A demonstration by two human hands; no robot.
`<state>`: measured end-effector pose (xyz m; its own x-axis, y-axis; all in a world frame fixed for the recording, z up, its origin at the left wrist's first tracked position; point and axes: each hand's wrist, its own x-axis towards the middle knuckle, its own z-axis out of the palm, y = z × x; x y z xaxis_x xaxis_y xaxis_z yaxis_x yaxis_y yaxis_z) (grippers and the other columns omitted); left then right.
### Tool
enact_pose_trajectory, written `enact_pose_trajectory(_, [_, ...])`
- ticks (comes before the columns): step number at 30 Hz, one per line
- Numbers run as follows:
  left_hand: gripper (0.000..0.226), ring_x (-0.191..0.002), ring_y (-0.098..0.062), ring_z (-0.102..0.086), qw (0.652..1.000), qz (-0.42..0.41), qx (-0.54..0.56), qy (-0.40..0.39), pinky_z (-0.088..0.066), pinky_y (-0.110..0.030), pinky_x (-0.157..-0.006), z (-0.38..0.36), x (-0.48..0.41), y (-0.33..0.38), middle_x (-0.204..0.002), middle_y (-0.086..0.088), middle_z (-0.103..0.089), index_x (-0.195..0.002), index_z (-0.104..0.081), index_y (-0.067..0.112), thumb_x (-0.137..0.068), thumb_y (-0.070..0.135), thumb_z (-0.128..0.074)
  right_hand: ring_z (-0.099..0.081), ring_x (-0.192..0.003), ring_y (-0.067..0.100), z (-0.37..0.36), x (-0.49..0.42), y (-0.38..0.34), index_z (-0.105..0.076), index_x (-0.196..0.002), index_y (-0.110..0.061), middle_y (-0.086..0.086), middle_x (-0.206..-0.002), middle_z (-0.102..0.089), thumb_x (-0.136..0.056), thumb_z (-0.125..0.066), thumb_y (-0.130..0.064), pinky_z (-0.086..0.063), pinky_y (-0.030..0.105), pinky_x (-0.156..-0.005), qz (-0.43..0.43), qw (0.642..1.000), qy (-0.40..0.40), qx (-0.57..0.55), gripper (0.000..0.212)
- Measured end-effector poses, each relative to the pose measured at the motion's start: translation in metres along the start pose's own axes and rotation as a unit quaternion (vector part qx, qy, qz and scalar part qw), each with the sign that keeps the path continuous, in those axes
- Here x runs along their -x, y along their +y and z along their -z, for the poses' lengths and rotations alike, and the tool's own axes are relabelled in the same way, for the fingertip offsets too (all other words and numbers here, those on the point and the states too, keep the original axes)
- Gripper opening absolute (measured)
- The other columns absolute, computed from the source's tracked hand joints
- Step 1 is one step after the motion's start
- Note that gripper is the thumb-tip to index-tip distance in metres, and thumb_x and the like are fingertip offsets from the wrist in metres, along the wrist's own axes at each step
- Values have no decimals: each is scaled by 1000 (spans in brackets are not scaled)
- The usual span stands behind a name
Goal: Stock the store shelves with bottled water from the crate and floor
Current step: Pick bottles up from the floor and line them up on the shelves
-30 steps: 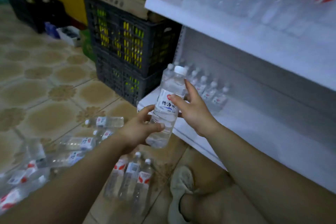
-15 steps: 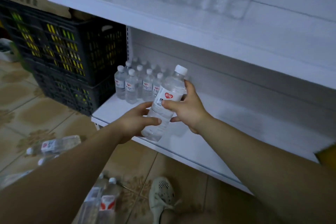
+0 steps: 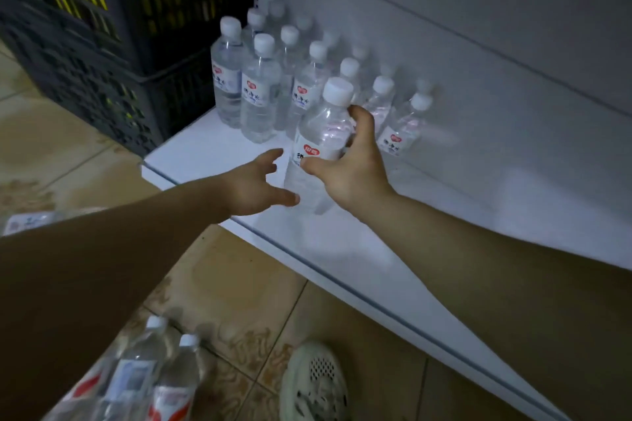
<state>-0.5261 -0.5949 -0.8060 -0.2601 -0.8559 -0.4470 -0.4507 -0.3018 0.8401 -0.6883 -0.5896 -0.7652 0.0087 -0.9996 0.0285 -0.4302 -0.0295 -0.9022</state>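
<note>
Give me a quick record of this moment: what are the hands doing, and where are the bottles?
right hand: grips the held bottle around its middle
left hand: open, fingers spread, beside the bottle's lower part
held bottle: over the lower shelf; set down or not, unclear
shelf bottles: standing in rows at the shelf's left end
floor bottles: several lying on the tiles
crate: dark, left of the shelf

You have bare white shelf board (image 3: 496,195) open at centre right of the frame. Upright clear plastic white-capped bottles (image 3: 260,92) block its upper-centre rear corner, another clear bottle (image 3: 321,133) held in your right hand (image 3: 355,171) just before them; black slatted plastic crates (image 3: 102,44) wall the upper left.
</note>
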Motion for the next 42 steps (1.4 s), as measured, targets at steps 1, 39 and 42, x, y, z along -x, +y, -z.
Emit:
enact_pose_trajectory(1, [88,-141,-22,-31,999,10,-42,13,-33,-30,-101,1,-10,-10,-158,1,-24,-153,-12,31,-86,30,-70,-55,-111,12,-7,-7,10,-28,-140,-34,-7,-128,-54,-75,-82,-14,-46,15,-84,1,1000,0,1,86])
enact_pose_trajectory(39, [76,-149,-19,-4,960,4,-225,167,-10,-47,-119,23,21,-157,-162,0,-7,-153,-18,27,-90,48,-57,-48,-122,13,-95,-99,52,-22,-151,-23,3,-143,-42,-73,-74,-37,-41,24,-103,-22,989,80,119,94])
enact_pose_trajectory(42, [75,-147,-20,-12,967,100,-160,169,-14,-36,-119,21,86,-188,-160,-2,-15,-152,-23,24,-89,39,-62,-52,-121,27,-115,-50,47,-36,-143,-14,12,-136,-47,-75,-74,-40,-42,35,-104,-20,987,13,158,82])
